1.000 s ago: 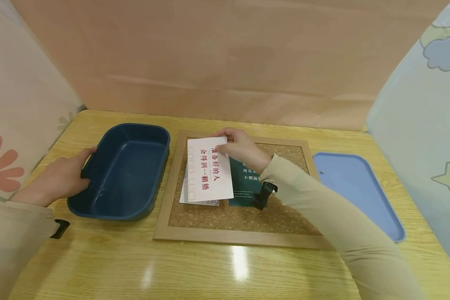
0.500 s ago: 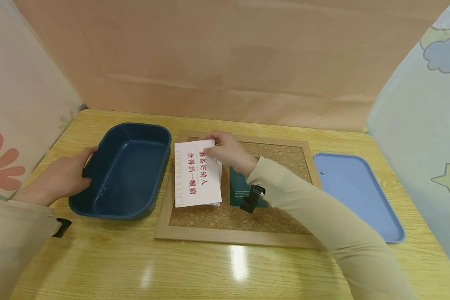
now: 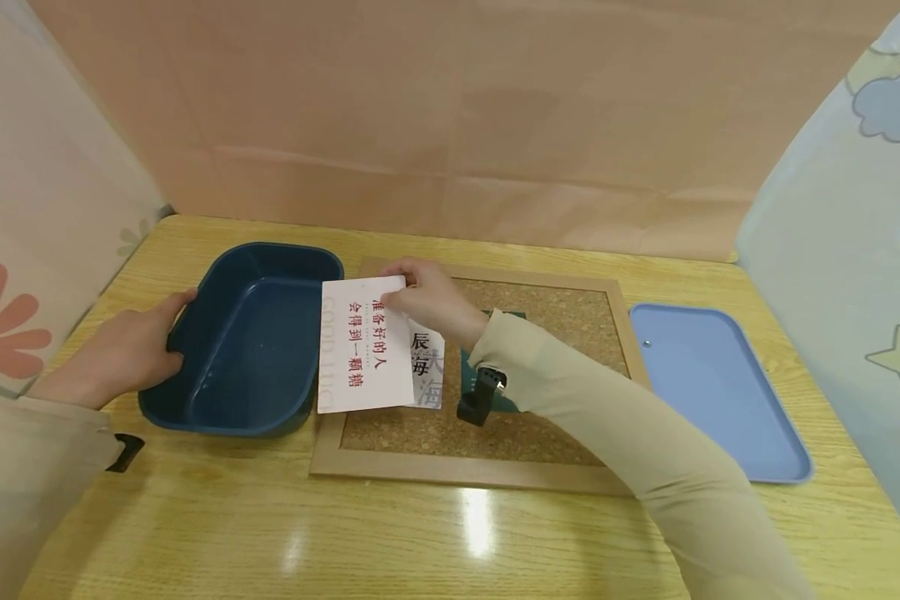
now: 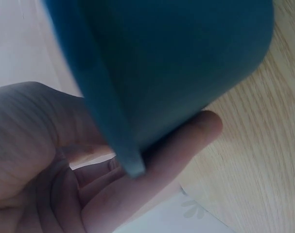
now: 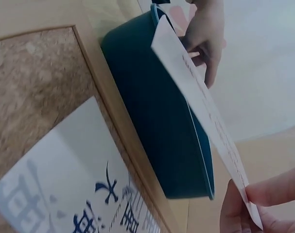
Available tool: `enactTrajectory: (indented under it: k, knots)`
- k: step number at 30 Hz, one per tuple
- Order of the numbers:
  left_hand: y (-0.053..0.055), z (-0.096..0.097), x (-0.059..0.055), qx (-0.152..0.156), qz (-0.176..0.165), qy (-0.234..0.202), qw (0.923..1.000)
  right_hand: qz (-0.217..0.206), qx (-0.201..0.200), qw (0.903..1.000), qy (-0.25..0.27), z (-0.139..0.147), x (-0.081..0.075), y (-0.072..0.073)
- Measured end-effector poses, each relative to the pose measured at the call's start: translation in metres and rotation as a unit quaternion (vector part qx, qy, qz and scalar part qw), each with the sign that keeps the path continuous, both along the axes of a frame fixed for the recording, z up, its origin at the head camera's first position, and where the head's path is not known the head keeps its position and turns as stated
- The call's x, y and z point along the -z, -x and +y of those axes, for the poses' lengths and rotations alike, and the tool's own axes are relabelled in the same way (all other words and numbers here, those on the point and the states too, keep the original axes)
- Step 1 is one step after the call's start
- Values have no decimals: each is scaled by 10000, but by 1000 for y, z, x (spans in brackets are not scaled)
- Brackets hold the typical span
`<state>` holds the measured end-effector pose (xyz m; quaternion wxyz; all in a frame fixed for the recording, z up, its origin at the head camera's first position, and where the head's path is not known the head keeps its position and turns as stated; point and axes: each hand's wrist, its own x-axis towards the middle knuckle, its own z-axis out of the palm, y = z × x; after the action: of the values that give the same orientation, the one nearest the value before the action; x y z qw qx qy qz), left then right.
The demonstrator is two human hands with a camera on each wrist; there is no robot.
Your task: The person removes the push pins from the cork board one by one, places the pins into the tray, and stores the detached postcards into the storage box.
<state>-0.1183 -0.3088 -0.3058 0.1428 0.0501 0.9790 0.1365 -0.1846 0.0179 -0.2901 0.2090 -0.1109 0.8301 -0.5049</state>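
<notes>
My left hand [image 3: 123, 354] grips the left side of a deep dark-blue plastic bin [image 3: 251, 350]. In the left wrist view, the thumb goes over the rim and a finger [image 4: 162, 170] lies along the outer wall. Between thumb and fingers, my right hand [image 3: 435, 302] pinches the top right of a white card [image 3: 363, 346] with red Chinese lettering. That card is raised, its left edge close to the bin's right rim. Below it, a white card with black and grey characters [image 3: 427, 375] lies on the corkboard [image 3: 465, 437], partly covered.
A dark green card [image 3: 505, 402] lies on the corkboard, partly behind the right wrist and its black strap. To the right is a light-blue tray [image 3: 720, 392] with a small shiny spot. Brown paper [image 3: 450, 125] stands behind the wooden table [image 3: 375, 533].
My right hand has carried the red-lettered card left, from over the corkboard toward the bin, uncovering part of the black-and-grey card. The left hand stays on the bin.
</notes>
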Motion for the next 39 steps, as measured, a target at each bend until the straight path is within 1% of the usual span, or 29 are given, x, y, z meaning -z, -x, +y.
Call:
enactTrajectory:
  k: [9,16,22,28,32,36,39]
  knots:
    - [-3,0,0,29,-64,10,10000,46,-166,9998,54,-18,-1,-2]
    - [-1,5,1,-49,1,-27,10000,19,-172,9998,46,-25,-7,0]
    - [-3,8,0,-79,26,17,10000,1,-235,9992,328,-31,-14,4]
    - [-3,14,-1,-226,14,60,9997,-1,-105,9994,327,-41,-20,7]
    - [-3,15,-2,-338,-47,24,9994,56,-81,9997,225,-49,-23,8]
    - [-3,17,-1,-353,-77,42,9993,140,-11,9998,156,-54,-24,8]
    - [-3,19,-1,-323,-100,55,9994,173,124,9996,188,-55,-22,9]
